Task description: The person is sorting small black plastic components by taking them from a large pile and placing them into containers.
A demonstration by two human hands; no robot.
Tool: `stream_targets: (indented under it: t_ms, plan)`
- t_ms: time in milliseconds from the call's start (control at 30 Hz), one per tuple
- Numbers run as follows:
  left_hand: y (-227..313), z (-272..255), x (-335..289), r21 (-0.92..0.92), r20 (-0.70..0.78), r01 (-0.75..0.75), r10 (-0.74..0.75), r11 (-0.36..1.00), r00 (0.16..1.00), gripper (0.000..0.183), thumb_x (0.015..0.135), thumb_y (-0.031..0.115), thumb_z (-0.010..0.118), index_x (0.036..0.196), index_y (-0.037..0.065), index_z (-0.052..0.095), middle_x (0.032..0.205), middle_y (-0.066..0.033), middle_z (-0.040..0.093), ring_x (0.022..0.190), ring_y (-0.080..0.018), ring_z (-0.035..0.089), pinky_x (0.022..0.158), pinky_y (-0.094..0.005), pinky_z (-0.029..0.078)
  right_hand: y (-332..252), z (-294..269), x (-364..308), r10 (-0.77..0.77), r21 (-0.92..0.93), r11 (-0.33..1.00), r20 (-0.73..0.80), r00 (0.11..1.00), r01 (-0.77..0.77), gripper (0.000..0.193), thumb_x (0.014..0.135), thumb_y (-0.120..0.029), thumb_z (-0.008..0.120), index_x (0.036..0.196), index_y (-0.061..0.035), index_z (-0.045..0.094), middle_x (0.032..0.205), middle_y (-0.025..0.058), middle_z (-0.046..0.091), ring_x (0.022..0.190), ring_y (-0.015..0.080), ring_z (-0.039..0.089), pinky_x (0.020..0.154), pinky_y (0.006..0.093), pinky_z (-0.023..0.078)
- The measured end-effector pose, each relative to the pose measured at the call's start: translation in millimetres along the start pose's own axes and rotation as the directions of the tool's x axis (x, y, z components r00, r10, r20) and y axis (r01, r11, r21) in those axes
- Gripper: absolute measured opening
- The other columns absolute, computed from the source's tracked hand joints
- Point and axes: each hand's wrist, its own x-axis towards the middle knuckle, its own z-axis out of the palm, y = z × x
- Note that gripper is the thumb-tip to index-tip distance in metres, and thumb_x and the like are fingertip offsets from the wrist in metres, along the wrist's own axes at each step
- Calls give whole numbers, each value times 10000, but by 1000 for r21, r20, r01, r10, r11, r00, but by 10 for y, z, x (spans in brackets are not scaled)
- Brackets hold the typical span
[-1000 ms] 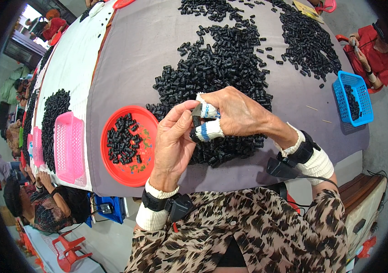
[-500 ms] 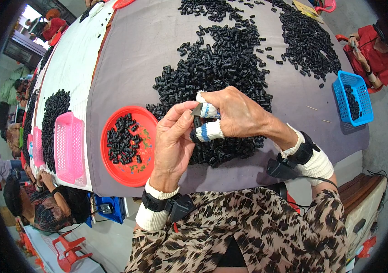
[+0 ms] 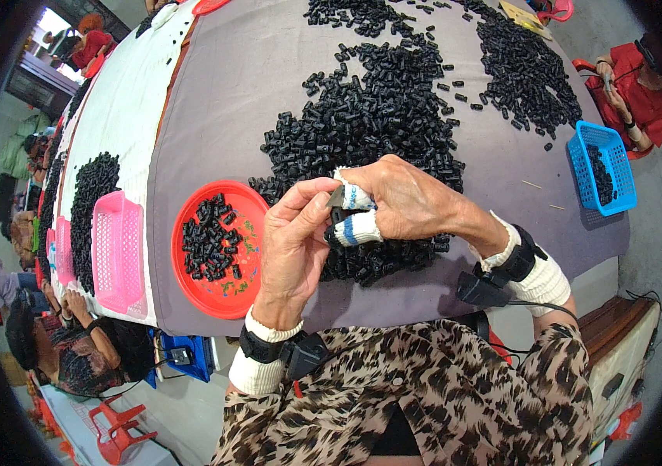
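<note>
My left hand (image 3: 293,245) is closed, thumb and index finger pinching a small black plastic part (image 3: 336,213) above the big pile. Close against it, my right hand (image 3: 404,200) is closed too, its thumb and index finger wrapped in white cloth covers with blue marks. A small dark flat piece (image 3: 338,197), perhaps a blade, shows between the fingertips of both hands; its full shape is hidden. Beneath the hands spreads a large pile of short black cylindrical parts (image 3: 370,116). Left of my left hand sits a red round tray (image 3: 178,268) with similar parts and green scraps.
A blue basket (image 3: 618,167) holding black parts stands at the table's right edge, near a seated person in red (image 3: 641,97). A pink basket (image 3: 105,248) is on the left. Another pile (image 3: 525,70) lies far right. Another person (image 3: 74,342) sits at lower left.
Both hands stay together in nearly the same spot. My right hand has tilted slightly and its covered fingertips have shifted a little lower.
</note>
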Motion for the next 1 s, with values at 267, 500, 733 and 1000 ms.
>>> stream_targets:
  t_ms: [267,500,733,1000]
  plan:
    - [-5,-23,6,-41,11,23,-22,999,1000,187,870,91,554,1027,-10,573,933,-63,616,826,-107,586,748,-239,481,61,62,-29,-99,-150,985,-60,993,90,308,706,-248,667,725,27,528,616,186,569,540,317,565,522,377,429]
    - [-14,-1,-6,-217,54,10,2,976,999,222,877,99,545,1072,-7,538,939,-85,607,829,-156,593,773,-282,489,16,70,-28,-90,-46,995,-168,982,84,250,670,-183,718,756,-19,550,623,94,565,518,189,537,505,308,423]
    - [9,23,-27,-172,3,-1,1,985,1000,232,829,34,568,1054,-14,542,909,-84,606,802,-145,593,757,-268,487,-24,58,-10,-30,-2,1000,-167,985,30,329,661,-265,713,745,18,566,640,142,588,573,258,588,537,345,445]
    - [162,-411,-102,126,-272,-124,154,984,950,159,804,24,570,951,-31,590,774,-82,594,650,-152,543,612,-289,456,250,-42,53,54,-56,996,-171,984,-64,283,766,-265,636,814,0,549,678,148,599,612,261,607,563,346,459]
